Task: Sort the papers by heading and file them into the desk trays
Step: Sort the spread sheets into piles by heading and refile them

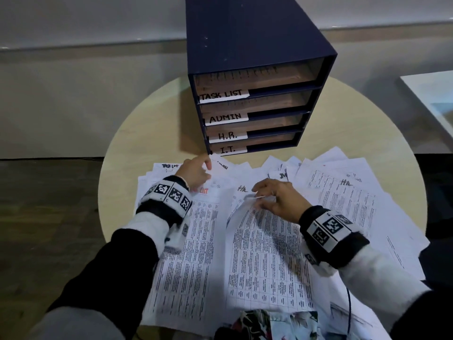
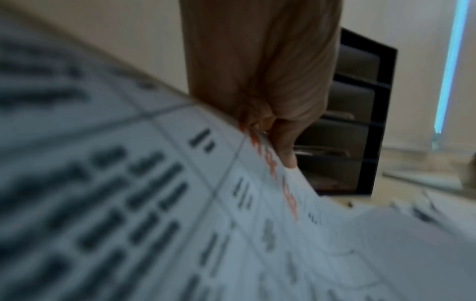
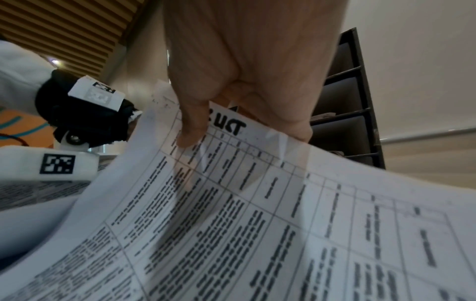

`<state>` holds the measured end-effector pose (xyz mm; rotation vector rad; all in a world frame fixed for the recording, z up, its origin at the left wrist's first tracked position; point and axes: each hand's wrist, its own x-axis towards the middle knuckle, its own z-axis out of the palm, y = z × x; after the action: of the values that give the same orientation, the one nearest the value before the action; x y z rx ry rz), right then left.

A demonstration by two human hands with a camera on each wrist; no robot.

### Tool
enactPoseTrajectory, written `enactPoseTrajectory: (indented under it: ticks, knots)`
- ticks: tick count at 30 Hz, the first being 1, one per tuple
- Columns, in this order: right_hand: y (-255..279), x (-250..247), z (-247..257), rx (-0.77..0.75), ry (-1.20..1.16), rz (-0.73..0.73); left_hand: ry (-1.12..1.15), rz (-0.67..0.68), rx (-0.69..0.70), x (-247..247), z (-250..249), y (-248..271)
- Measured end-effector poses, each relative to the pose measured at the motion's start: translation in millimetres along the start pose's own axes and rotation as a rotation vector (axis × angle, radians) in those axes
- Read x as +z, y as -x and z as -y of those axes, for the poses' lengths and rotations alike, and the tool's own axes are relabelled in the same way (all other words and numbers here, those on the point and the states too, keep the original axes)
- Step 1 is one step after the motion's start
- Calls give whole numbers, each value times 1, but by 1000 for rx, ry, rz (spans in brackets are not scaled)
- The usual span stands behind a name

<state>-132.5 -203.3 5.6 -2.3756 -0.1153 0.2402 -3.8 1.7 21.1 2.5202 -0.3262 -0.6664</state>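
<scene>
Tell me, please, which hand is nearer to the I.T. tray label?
Left. The left hand sits just below the I.T. label, near the organizer's front corner; the right hand is farther back, pinching a sheet.

I see the papers [image 1: 245, 241] fanned loosely across the near half of the round table, white sheets printed with dense tables and handwritten headings such as "HR" and "Task List". One sheet [image 3: 257, 203] in the middle arches up off the pile at its far edge. Just beyond them stand the desk trays [image 1: 255, 106], a dark blue upright unit of four open slots with white labels, top to bottom TASK LIST, ADMIN, H.R., I.T., its front turned slightly left; the far paper edges reach its base
</scene>
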Motion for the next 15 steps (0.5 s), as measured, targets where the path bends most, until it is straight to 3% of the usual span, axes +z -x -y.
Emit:
enactPoseTrajectory:
  ticks: [3, 7, 15]
  knots:
    - [-9, 10, 7, 9, 58, 105, 168, 62, 65, 2, -12, 2]
    - [-17, 21, 17, -33, 68, 120, 353, 147, 68, 8, -11, 1]
    - [-27, 25, 29, -30, -3, 155, 439, 80, 89, 16, -9, 5]
